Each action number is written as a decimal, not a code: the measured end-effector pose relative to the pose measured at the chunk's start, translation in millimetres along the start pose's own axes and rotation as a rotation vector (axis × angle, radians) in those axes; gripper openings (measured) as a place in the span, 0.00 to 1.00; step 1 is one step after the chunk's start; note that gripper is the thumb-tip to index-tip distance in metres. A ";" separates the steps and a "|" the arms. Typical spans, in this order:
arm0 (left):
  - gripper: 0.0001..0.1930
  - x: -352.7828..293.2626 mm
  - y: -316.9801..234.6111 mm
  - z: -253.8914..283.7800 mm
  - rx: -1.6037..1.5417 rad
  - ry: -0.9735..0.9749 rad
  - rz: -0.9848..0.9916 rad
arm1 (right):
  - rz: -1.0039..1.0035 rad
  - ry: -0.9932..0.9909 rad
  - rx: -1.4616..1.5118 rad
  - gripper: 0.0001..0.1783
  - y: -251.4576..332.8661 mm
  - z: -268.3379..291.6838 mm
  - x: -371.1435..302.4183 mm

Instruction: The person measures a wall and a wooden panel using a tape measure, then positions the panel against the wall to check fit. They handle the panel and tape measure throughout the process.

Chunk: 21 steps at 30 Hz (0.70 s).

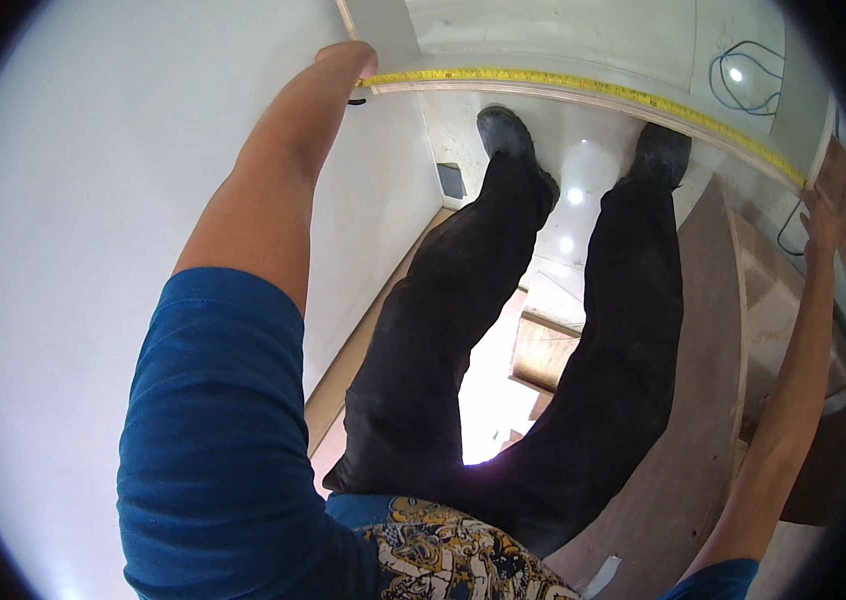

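A yellow tape measure (543,78) is drawn out along the edge of a long, narrow wooden board (583,97) that spans between two upright panels. At its left end my left hand (348,58) is closed, its fingers mostly hidden behind the hand, with a small black piece showing just below. My right hand (821,222) is at the tape's other end, by the right panel, its fingers bent around the end of the blade. The blade bows in the view and lies on or very close to the board's edge.
A large white panel (93,200) fills the left side. My feet in dark shoes (505,130) stand on a pale floor below the board. A coiled cable (743,75) lies at the far right. Brown wooden sheets (683,430) lean at the right, with a wooden box (543,352) behind my legs.
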<state>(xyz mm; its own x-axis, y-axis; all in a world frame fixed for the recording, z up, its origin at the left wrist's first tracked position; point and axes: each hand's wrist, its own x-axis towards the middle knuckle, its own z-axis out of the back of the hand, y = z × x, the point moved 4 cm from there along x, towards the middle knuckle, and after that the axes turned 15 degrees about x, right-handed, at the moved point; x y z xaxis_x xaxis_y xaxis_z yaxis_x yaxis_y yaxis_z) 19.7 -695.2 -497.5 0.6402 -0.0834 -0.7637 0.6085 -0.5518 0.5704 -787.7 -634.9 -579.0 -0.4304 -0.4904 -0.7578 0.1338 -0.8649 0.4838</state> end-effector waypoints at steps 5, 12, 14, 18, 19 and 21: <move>0.18 0.0 3.8 1.8 0.064 0.062 -0.023 | -0.004 0.070 -0.110 0.25 4.3 5.5 7.6; 0.14 -2.9 -4.9 2.4 0.075 -0.055 -0.021 | 0.053 0.044 -0.176 0.20 12.0 11.5 3.0; 0.15 -10.7 -5.5 0.4 0.101 -0.029 -0.028 | 0.066 0.028 -0.133 0.18 16.6 0.5 -6.2; 0.14 -24.1 -2.8 -3.7 0.027 -0.043 -0.040 | 0.022 0.055 -0.056 0.16 12.0 -3.3 -2.7; 0.13 -28.4 -0.7 -3.1 -0.019 -0.087 -0.041 | 0.024 0.101 -0.051 0.15 9.0 -1.9 4.9; 0.14 -24.1 -5.4 3.5 -0.100 -0.205 -0.064 | 0.050 0.136 -0.079 0.13 1.7 20.0 19.1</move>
<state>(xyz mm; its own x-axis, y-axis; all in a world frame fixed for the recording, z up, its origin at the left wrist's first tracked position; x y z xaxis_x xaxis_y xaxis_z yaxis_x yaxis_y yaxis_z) -0.7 -693.1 -483.3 0.4961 -0.2237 -0.8390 0.6948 -0.4773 0.5380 -813.6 -643.6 -583.9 -0.2975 -0.5388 -0.7882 0.2240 -0.8419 0.4910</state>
